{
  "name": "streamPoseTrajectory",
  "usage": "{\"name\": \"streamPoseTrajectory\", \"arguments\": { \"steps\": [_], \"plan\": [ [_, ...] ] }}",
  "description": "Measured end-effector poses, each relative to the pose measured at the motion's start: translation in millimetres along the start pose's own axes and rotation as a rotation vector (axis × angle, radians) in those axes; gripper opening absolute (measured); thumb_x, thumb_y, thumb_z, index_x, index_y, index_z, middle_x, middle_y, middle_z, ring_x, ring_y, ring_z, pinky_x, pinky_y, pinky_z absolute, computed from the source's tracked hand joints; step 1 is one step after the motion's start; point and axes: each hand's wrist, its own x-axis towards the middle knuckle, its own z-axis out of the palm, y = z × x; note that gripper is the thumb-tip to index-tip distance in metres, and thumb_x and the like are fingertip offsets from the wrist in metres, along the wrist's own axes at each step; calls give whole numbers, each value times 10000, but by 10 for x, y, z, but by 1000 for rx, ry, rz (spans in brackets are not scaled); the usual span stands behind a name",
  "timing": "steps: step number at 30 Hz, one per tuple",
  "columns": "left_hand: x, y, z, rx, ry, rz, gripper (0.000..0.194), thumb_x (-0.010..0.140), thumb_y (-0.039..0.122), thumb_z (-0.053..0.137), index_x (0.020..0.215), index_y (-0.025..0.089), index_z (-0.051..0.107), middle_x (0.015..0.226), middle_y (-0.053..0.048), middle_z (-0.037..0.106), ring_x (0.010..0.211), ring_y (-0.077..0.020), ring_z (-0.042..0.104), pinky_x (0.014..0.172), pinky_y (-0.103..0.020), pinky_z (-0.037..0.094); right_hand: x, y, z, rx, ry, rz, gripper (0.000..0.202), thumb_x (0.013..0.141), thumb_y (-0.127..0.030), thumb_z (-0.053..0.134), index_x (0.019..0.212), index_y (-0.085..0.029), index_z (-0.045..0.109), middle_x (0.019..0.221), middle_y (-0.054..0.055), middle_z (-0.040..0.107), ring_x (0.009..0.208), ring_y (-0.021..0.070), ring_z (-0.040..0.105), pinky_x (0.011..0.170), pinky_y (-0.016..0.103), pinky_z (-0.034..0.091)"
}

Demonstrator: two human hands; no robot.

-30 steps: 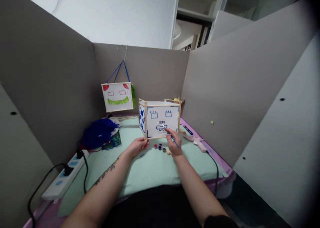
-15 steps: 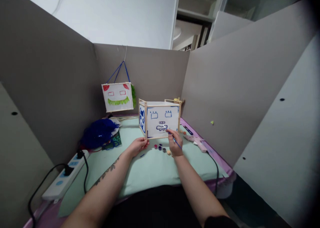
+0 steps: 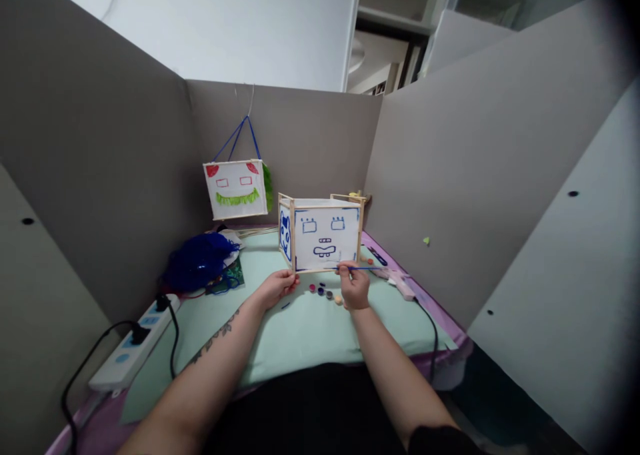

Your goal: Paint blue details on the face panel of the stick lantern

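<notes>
"Where to grip the frame (image 3: 327,225)?"
"By the sticks (image 3: 293,245); probably light, stiff-edged, easily torn between."
"And now?"
"On or above the table (image 3: 295,338), hard to tell; pinched low by the left hand (image 3: 275,288)."
"In the right hand (image 3: 355,290)?"
"A pinched brush (image 3: 373,268)."

Soft, dimmish light; upper wall (image 3: 240,28) brightest; wide-angle stretch; top-right corner black, blurred.

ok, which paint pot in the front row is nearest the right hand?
The pale orange pot, at the row's right end, beside the right hand; the grey pot, dark blue pot and pink pot sit farther left.
</notes>
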Motion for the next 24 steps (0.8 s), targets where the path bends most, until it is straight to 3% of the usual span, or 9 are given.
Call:
{"name": "streamPoseTrajectory", "arguments": {
  "steps": [10,24],
  "plan": [
    [-5,-11,12,0,14,2,109,729,162,721,721,108,626,683,-47,633,566,-82,550,566,-190,420,-43,36,65,-40,-243,-103,277,893,-287,450,678,-193,596,682,45,648,688,168,606,685,299,475],
    [12,-12,5,-13,15,-6,125,719,169,731,710,98,629,688,-55,629,567,-81,545,586,-197,414,-61,112,144,-179,-477,-72,244,866,-249,450,660,-192,566,666,40,622,689,162,580,671,262,419]
  ]
}}
